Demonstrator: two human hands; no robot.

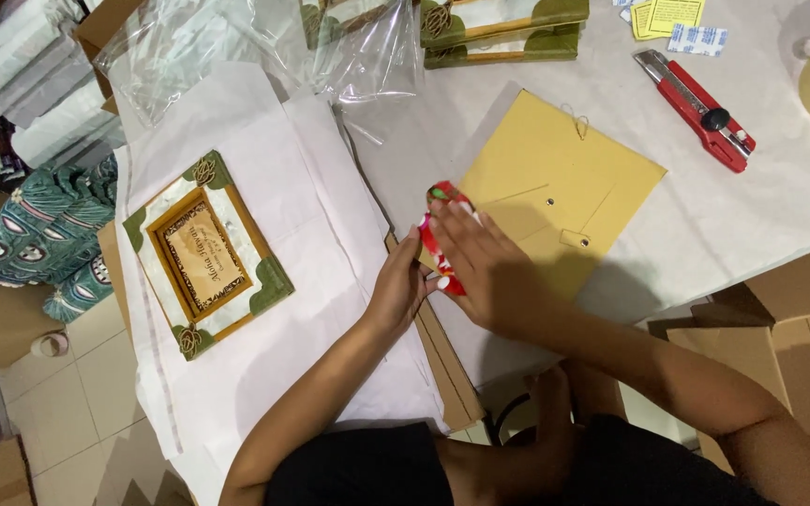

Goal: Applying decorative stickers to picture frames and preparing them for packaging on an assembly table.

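A yellow-brown frame back (555, 183) with a hanging loop lies face down on the white table (761, 215). My right hand (485, 267) presses flat on its near left corner, over a red patterned piece (444, 199). At that same left edge my left hand (397, 286) touches the red piece from the side, fingers curled. Whether either hand grips it is unclear. A decorated picture frame (208, 253) with green corners rests face up on white tissue paper (321, 187) to the left.
A red utility knife (696, 108) lies at the back right. Stacked frames (503, 28) and clear plastic bags (236, 47) sit at the back. Cardboard boxes (789, 328) stand at the right; patterned fabric (44, 234) and wrapped bundles (21, 84) at the left.
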